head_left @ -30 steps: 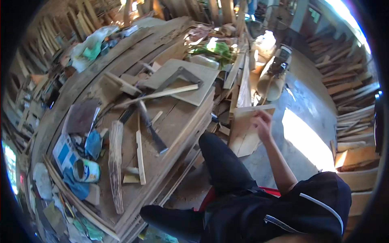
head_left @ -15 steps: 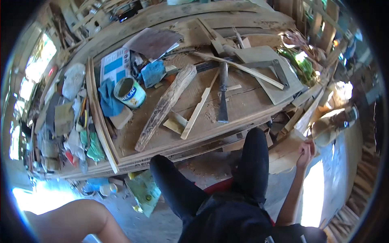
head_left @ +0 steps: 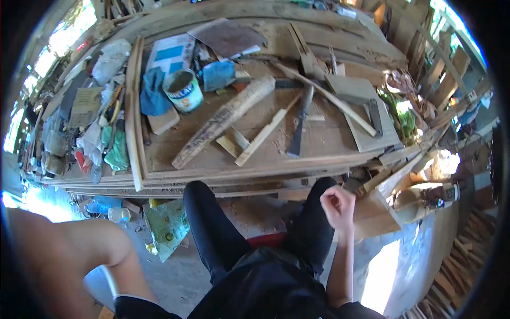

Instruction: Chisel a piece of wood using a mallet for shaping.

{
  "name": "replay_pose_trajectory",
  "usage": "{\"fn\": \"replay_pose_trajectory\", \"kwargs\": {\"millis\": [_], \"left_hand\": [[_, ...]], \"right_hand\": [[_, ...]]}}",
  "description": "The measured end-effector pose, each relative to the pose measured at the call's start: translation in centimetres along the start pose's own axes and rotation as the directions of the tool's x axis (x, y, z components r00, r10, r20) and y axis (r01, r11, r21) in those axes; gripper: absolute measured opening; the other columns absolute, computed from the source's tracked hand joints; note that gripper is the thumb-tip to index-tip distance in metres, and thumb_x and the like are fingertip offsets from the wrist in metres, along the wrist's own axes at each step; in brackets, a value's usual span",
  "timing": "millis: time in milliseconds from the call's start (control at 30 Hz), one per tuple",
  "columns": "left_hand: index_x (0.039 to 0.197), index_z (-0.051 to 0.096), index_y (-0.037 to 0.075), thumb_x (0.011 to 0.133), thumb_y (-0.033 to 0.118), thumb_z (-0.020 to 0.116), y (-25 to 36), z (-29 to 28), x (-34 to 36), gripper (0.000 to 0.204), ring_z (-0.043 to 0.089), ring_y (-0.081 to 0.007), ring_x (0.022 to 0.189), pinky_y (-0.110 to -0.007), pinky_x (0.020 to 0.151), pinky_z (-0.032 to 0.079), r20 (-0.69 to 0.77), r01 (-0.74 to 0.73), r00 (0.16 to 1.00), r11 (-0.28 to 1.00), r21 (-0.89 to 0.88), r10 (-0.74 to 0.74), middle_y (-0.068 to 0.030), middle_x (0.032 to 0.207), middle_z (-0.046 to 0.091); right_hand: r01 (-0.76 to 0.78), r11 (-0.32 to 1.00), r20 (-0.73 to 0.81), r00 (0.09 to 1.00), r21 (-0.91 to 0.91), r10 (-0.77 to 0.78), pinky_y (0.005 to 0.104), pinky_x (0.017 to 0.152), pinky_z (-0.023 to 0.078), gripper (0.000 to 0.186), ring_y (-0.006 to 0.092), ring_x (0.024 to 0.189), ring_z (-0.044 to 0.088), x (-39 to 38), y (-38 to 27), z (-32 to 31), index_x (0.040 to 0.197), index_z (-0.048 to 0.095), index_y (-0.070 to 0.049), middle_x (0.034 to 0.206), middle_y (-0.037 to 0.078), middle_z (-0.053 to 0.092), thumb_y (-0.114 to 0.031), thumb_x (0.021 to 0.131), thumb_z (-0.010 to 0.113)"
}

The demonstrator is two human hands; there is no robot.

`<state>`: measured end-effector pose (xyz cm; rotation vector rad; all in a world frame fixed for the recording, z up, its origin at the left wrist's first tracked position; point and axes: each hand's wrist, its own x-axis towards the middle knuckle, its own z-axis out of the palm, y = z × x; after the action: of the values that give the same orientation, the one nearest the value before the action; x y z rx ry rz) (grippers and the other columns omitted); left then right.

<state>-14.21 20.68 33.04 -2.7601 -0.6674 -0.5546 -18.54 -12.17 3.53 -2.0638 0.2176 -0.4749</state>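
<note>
My right hand is raised over my right thigh, its fingers curled in and no object showing in them. My left arm is bent at the lower left, and its hand is outside the picture. On the wooden workbench ahead of me lies a long rough piece of wood. To its right are a thin notched wooden strip and a chisel with a dark blade. A try square rests on a flat grey board at the right. Neither hand touches these.
An open tin can stands beside blue cloths. Long wooden strips separate it from cluttered tools and bags at the left. A wooden box and a big jar are at my right. Green packaging lies below the bench.
My right hand has moved left and inward, from beside the wooden box to over my right thigh, fingers still curled. The view has shifted, and my left arm remains bent.
</note>
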Motion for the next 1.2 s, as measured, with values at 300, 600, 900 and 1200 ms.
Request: {"fn": "replay_pose_trajectory", "kwargs": {"millis": [300, 600, 900, 1200], "left_hand": [[0.092, 0.066, 0.004, 0.084, 0.026, 0.069, 14.8, 30.6, -4.8, 0.024, 0.064, -0.0230, 0.079, -0.033, 0.064, 0.053, -0.266, -0.422, 0.837, 0.255, -0.870, 0.478, -0.0099, 0.088, 0.064], [0.082, 0.065, 0.008, 0.076, 0.018, 0.071, 18.3, 33.4, -7.4, 0.012, 0.056, -0.0298, 0.086, -0.040, 0.066, 0.052, -0.381, -0.474, 0.862, 0.266, -0.839, 0.333, -0.0087, 0.087, 0.055], [0.079, 0.062, 0.005, 0.074, 0.001, 0.069, 17.4, 33.0, -8.4, 0.009, 0.063, -0.0320, 0.071, -0.037, 0.062, 0.051, -0.351, -0.368, 0.916, 0.060, -0.928, 0.195, -0.0112, 0.083, 0.062], [0.083, 0.063, 0.005, 0.079, 0.005, 0.071, 19.0, 32.5, -10.3, 0.009, 0.057, -0.0264, 0.058, -0.036, 0.054, 0.047, -0.291, -0.313, 0.907, 0.027, -0.949, 0.303, -0.0091, 0.070, 0.056]], "right_hand": [[0.086, 0.996, 0.150, 0.985, -0.008, -0.084, 0.0216, 0.048, 0.038, 0.008, 0.0070, 0.052, 0.048, -2.8, -3.6, 4.1, 0.078, 0.062, -0.002, 0.063, 0.002, 0.055, 0.000, 0.080, 0.069], [0.048, 0.991, -0.020, 0.999, -0.125, -0.051, 0.0196, 0.050, 0.037, 0.007, 0.0040, 0.054, 0.048, -6.3, -6.0, -1.1, 0.079, 0.063, -0.001, 0.065, 0.000, 0.057, -0.002, 0.082, 0.070], [0.142, 0.986, 0.082, 0.988, -0.092, -0.134, 0.0214, 0.049, 0.034, 0.011, 0.0032, 0.055, 0.048, 0.9, -10.5, -4.0, 0.076, 0.062, -0.001, 0.060, -0.002, 0.055, -0.006, 0.081, 0.070], [-0.345, 0.761, -0.001, 0.911, -0.550, 0.413, 0.0435, 0.087, 0.053, 0.053, 0.0370, 0.100, 0.065, 23.7, 1.6, 6.5, 0.094, 0.069, 0.003, 0.105, 0.027, 0.067, -0.046, 0.076, 0.066]]}}
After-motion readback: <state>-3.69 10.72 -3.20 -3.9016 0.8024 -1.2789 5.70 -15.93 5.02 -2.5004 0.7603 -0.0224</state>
